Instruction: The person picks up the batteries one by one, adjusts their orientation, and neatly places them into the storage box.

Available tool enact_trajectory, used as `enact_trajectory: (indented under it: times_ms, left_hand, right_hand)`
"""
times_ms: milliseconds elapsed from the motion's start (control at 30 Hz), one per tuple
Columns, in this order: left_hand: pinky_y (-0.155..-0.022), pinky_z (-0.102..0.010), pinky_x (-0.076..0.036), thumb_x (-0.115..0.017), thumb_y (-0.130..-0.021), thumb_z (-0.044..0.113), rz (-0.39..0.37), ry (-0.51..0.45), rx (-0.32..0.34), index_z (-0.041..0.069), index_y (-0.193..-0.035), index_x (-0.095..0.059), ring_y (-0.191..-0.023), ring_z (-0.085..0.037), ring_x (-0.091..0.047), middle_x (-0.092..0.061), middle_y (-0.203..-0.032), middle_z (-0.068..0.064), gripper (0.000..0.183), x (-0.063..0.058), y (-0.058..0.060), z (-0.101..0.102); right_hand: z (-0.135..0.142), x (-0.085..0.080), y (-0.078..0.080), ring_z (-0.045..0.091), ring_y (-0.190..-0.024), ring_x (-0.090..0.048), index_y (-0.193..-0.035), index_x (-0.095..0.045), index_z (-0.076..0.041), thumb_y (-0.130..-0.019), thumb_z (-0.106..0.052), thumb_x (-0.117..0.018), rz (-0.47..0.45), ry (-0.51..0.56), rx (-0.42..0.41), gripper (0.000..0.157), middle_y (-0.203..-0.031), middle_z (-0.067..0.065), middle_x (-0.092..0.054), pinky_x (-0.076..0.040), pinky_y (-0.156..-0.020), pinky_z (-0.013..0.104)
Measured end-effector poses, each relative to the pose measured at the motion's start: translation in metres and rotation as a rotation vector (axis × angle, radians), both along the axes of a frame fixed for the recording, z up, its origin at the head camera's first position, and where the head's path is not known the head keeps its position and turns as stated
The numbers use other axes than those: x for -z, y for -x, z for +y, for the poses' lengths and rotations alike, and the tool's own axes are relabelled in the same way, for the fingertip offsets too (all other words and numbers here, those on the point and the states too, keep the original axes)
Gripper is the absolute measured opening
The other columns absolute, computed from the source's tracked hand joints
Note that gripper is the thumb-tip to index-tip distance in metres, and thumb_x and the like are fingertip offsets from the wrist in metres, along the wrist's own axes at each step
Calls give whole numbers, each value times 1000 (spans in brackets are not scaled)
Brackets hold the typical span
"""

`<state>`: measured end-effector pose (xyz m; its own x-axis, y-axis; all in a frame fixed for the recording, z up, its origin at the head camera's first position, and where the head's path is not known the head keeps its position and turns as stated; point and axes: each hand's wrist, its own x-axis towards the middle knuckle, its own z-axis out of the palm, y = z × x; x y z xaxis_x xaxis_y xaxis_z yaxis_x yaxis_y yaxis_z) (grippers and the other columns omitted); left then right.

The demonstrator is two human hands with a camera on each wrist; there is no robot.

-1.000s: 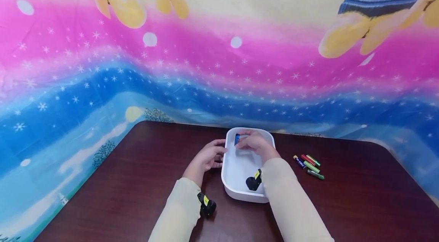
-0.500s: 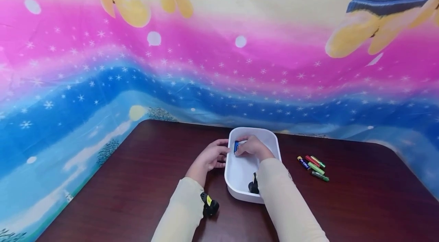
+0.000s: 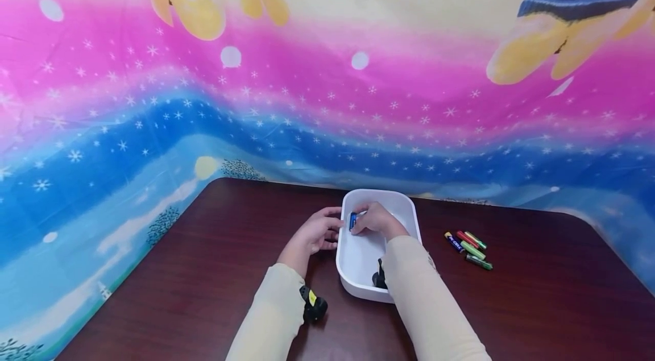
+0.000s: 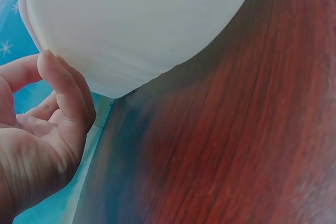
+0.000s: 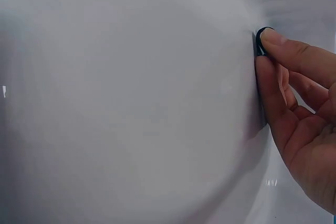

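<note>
White, glossy and rounded at its corners, the tray (image 3: 358,261) stands lengthwise on the dark red-brown counter (image 3: 230,236), its far end close to the counter's far edge, with a broad stretch of wood between its left wall and the counter's left edge. Inside it, thumb and finger of the right hand (image 3: 377,220) pinch a blue battery (image 3: 353,221) just beside the left wall, toward the tray's far left corner; whether the battery touches that wall I cannot tell. Outside the same wall, the left hand (image 3: 321,231) is loosely spread, its fingers apart and slightly bent, a fingertip touching the tray near its rim. Past a strip of wood beyond the right wall, five more lie loosely grouped: a navy battery (image 3: 454,242) with a yellow end, a red battery (image 3: 467,239), a slim green battery (image 3: 476,240), a light green battery (image 3: 473,250) and a dark green battery (image 3: 479,262). More wood runs from them to the counter's far right corner. "CELL" can be read on the navy one; print on the others is too small. By the left cuff, a black camera (image 3: 314,310) bears a yellow label (image 3: 313,297), its writing illegible.
</note>
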<state>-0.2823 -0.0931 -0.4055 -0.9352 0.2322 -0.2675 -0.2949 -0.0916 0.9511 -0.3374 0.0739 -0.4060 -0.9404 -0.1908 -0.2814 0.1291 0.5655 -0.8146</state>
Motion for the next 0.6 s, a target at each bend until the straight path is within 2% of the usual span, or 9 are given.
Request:
enact_trajectory:
  times_ms: [133, 367, 600]
  left_hand:
    - [-48, -24, -48, -55, -87, 8, -5, 1, -6, 11, -134, -43, -60, -13, -54, -55, -79, -8, 48, -1, 0, 0]
    - [-47, -24, -48, -54, -88, 7, -4, 3, -7, 11, -134, -42, -59, -12, -54, -55, -81, -10, 49, 0, -1, 1]
    - [-49, -25, -49, -56, -88, 9, 4, 6, -9, 11, -134, -43, -60, -13, -53, -57, -87, -14, 48, 2, 0, 1]
  right_hand:
    - [-1, 0, 1, 20, -73, -61, -115, -60, -2, -67, -2, -80, -12, 0, -10, 52, -92, 11, -64, -51, -66, 30]
    - [2, -5, -1, 18, -72, -62, -115, -60, 0, -67, -1, -77, -20, 2, -84, 51, -84, 8, -66, -50, -67, 29]
    - [1, -1, 2, 19, -73, -64, -120, -57, 1, -70, -1, -75, -25, 28, -63, 53, -86, 11, -68, -52, -69, 31]
